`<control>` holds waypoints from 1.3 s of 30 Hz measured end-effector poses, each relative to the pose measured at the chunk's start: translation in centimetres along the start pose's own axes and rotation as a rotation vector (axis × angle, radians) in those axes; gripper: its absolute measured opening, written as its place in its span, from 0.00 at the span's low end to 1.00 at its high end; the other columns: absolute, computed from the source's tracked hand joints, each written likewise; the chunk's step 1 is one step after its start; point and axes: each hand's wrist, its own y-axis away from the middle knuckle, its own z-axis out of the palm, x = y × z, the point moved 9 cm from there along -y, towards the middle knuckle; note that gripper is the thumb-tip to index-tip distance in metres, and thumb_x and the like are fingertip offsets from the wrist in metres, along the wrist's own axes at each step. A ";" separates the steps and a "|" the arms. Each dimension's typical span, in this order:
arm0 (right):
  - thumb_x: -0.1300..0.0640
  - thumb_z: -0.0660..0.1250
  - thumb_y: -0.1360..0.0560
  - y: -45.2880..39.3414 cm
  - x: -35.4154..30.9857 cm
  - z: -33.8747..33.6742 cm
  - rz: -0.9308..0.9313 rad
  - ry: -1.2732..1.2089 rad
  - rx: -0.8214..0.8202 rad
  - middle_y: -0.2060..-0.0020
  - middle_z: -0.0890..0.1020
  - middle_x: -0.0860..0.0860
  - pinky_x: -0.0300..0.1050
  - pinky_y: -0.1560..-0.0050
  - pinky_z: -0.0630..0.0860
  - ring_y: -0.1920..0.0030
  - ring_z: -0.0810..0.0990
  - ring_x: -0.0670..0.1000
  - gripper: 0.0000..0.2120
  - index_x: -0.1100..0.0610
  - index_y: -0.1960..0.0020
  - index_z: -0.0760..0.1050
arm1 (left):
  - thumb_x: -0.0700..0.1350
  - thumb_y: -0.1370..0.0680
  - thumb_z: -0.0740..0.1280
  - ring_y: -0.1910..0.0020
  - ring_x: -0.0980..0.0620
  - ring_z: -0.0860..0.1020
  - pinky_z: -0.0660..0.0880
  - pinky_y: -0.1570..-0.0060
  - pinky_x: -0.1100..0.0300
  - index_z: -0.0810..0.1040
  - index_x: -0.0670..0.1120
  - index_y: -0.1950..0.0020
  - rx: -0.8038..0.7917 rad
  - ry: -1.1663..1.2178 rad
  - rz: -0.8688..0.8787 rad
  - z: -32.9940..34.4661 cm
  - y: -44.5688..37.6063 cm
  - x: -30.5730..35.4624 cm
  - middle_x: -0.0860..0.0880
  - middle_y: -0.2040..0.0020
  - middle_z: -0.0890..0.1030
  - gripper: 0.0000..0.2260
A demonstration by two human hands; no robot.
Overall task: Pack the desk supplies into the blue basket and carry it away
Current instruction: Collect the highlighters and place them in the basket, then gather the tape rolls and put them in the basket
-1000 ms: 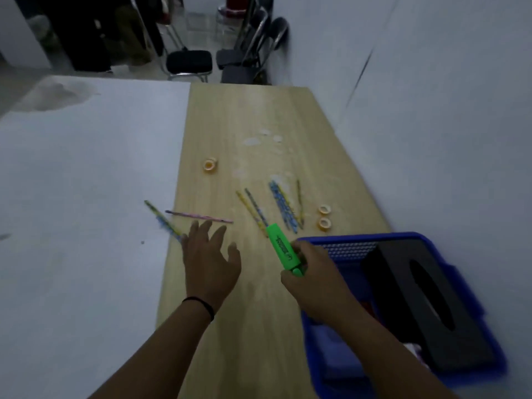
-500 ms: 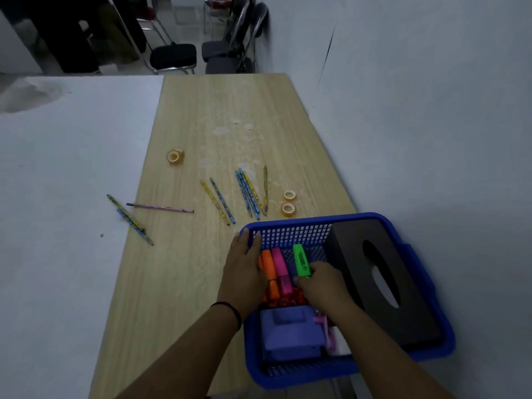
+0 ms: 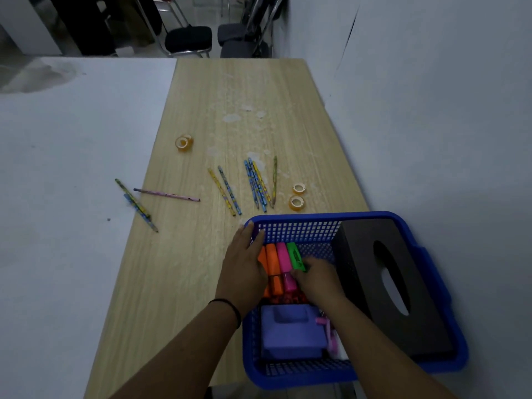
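Note:
The blue basket (image 3: 299, 229) stands at the near right end of the wooden desk (image 3: 236, 110). Inside lie orange highlighters (image 3: 270, 257), a pink highlighter (image 3: 283, 257), a green highlighter (image 3: 296, 256), a purple sharpener (image 3: 290, 332) and a black tissue box (image 3: 385, 283). My right hand (image 3: 316, 276) holds the near end of the green highlighter inside the basket. My left hand (image 3: 244, 260) lies with fingers extended over the basket's left rim, against the orange highlighters. Several pencils (image 3: 256, 184) and three tape rolls (image 3: 296, 202) remain on the desk.
More pencils (image 3: 136, 204) lie at the seam between the wooden desk and a white table (image 3: 72, 168) on the left. A lone tape roll (image 3: 183, 143) sits mid-desk. A white wall (image 3: 431, 110) runs along the right. Chairs (image 3: 190, 38) stand beyond the far end.
My right hand carried the green highlighter from above the desk into the basket and laid it beside the pink one. My left hand moved from the desk onto the basket's left rim.

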 end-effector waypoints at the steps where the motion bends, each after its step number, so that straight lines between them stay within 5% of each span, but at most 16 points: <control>1: 0.59 0.66 0.25 0.0 0.1 0.1 -0.003 -0.005 0.007 0.60 0.80 0.57 0.28 0.77 0.66 0.68 0.73 0.47 0.08 0.64 0.53 0.79 | 0.35 0.23 0.58 0.23 0.49 0.49 0.50 0.24 0.53 0.60 0.45 0.25 -0.001 -0.008 -0.002 0.0 0.0 0.0 0.47 0.22 0.54 0.25; 7: 0.55 0.68 0.27 0.1 0.1 0.8 -0.010 0.002 -0.022 0.49 0.77 0.59 0.36 0.68 0.67 0.56 0.78 0.53 0.12 0.60 0.47 0.78 | 0.35 0.23 0.58 0.23 0.50 0.49 0.50 0.24 0.53 0.60 0.45 0.25 -0.010 -0.028 -0.016 0.0 -0.1 0.0 0.48 0.22 0.53 0.26; 12: 0.59 0.67 0.26 0.6 0.0 0.4 -0.033 0.007 -0.070 0.57 0.78 0.55 0.29 0.75 0.64 0.66 0.73 0.45 0.07 0.61 0.50 0.77 | 0.34 0.24 0.58 0.23 0.49 0.51 0.55 0.25 0.49 0.62 0.45 0.26 -0.024 -0.046 -0.029 0.2 -0.1 -0.1 0.47 0.23 0.55 0.25; 17: 0.60 0.67 0.26 1.4 -0.2 -0.3 -0.049 0.002 -0.055 0.55 0.78 0.56 0.30 0.75 0.64 0.63 0.74 0.49 0.05 0.60 0.51 0.76 | 0.35 0.24 0.59 0.23 0.49 0.51 0.54 0.25 0.48 0.62 0.45 0.26 -0.039 -0.086 -0.036 0.2 0.0 -0.1 0.47 0.23 0.55 0.26; 21: 0.60 0.65 0.25 2.4 0.0 -1.7 -0.042 -0.029 -0.045 0.63 0.72 0.50 0.31 0.76 0.66 0.66 0.72 0.45 0.08 0.55 0.62 0.69 | 0.37 0.23 0.59 0.23 0.48 0.50 0.53 0.25 0.48 0.60 0.46 0.25 -0.066 -0.136 -0.032 0.2 0.0 0.3 0.46 0.22 0.54 0.25; 23: 0.59 0.64 0.24 3.0 -0.5 -2.5 -0.060 -0.029 -0.038 0.57 0.72 0.50 0.37 0.64 0.73 0.55 0.78 0.51 0.04 0.59 0.51 0.74 | 0.40 0.22 0.59 0.23 0.47 0.51 0.55 0.25 0.49 0.59 0.46 0.25 -0.076 -0.168 -0.024 0.2 0.0 0.5 0.45 0.22 0.53 0.25; 24: 0.58 0.64 0.23 3.1 -0.3 -2.9 -0.046 -0.028 -0.037 0.53 0.74 0.53 0.41 0.57 0.74 0.49 0.78 0.54 0.10 0.61 0.44 0.73 | 0.41 0.23 0.59 0.23 0.46 0.52 0.56 0.26 0.48 0.58 0.46 0.25 -0.078 -0.191 -0.010 0.2 0.0 0.6 0.45 0.22 0.53 0.26; 27: 0.58 0.65 0.24 3.3 -0.7 -3.8 -0.050 -0.034 0.016 0.47 0.78 0.58 0.43 0.59 0.72 0.51 0.78 0.54 0.12 0.65 0.44 0.74 | 0.46 0.24 0.62 0.24 0.45 0.53 0.58 0.27 0.48 0.56 0.46 0.24 -0.113 -0.266 0.007 0.3 -0.2 0.7 0.44 0.23 0.53 0.30; 33: 0.58 0.65 0.25 2.4 -2.3 -5.5 -0.135 -0.030 0.143 0.64 0.74 0.52 0.31 0.70 0.63 0.66 0.71 0.45 0.09 0.59 0.63 0.71 | 0.52 0.26 0.63 0.38 0.46 0.71 0.65 0.38 0.49 0.70 0.47 0.33 0.000 -0.301 -0.007 -1.5 -3.1 1.3 0.46 0.39 0.73 0.22; 39: 0.57 0.63 0.24 0.9 -5.2 -7.8 -0.237 0.077 0.337 0.56 0.73 0.49 0.31 0.61 0.66 0.57 0.72 0.45 0.05 0.57 0.53 0.76 | 0.52 0.24 0.63 0.43 0.47 0.74 0.69 0.43 0.51 0.77 0.46 0.41 -0.054 -0.246 0.116 -0.8 -8.4 2.6 0.47 0.45 0.77 0.16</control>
